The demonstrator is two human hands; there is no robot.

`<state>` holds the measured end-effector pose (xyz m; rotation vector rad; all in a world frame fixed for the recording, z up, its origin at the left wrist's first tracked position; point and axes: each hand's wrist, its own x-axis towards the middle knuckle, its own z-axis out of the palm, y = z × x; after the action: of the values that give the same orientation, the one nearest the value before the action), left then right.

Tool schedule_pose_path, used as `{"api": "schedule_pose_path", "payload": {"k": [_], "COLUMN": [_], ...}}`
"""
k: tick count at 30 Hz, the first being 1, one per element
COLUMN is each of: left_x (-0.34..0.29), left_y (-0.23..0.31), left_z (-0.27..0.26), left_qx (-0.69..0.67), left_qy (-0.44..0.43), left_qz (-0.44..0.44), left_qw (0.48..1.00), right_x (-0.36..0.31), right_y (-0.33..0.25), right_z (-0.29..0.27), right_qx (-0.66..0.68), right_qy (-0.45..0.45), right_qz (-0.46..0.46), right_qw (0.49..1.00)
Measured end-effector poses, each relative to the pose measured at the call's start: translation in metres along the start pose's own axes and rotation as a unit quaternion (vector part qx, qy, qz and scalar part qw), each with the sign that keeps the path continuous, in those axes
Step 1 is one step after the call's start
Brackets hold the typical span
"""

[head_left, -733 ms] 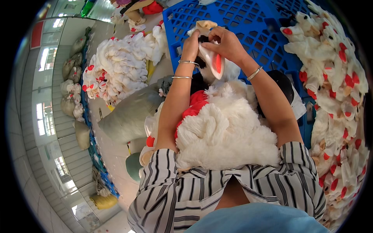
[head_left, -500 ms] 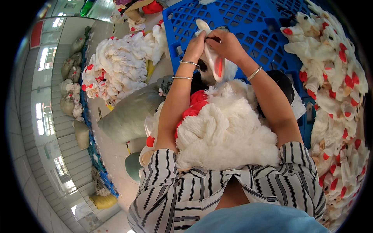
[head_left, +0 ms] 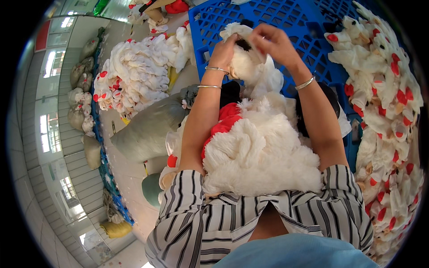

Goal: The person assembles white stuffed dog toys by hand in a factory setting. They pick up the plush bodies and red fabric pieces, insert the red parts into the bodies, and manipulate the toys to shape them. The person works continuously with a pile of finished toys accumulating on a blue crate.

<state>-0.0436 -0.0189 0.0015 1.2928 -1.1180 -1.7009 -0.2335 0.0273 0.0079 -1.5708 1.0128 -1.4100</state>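
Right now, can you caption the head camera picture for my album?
Left hand holds fluffy white plush, right hand close by, near a blue pallet.

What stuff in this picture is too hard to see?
In the head view:
Right hand: fingertips blurred, so whether they pinch anything is unclear.
Left hand: some fingers hidden behind the white plush piece.
Lap: covered by the fluffy white plush bundle.
Red item: cut off by the top edge.
Plush pile on the right: outer side lost in darkness.

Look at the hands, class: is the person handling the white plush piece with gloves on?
No: the left hand on the white plush piece and the right hand close by both show bare skin.
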Motion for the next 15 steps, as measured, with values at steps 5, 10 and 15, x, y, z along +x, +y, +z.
{"api": "schedule_pose_path", "payload": {"k": [5, 10, 15], "left_x": [-0.013, -0.016, -0.019], "left_y": [0.004, 0.004, 0.007], "left_z": [0.015, 0.022, 0.02], "left_qx": [-0.047, -0.065, -0.074], "left_qy": [0.057, 0.017, 0.022], "left_qz": [0.019, 0.014, 0.015], "left_qw": [0.997, 0.998, 0.997], "right_x": [-0.002, 0.0, -0.001], "right_y": [0.0, 0.001, -0.009], "right_z": [0.017, 0.026, 0.016], "right_qx": [-0.202, -0.285, -0.32], "right_qy": [-0.088, 0.06, -0.031], "right_qz": [0.095, -0.145, 0.01], "right_qw": [0.971, 0.946, 0.947]}}
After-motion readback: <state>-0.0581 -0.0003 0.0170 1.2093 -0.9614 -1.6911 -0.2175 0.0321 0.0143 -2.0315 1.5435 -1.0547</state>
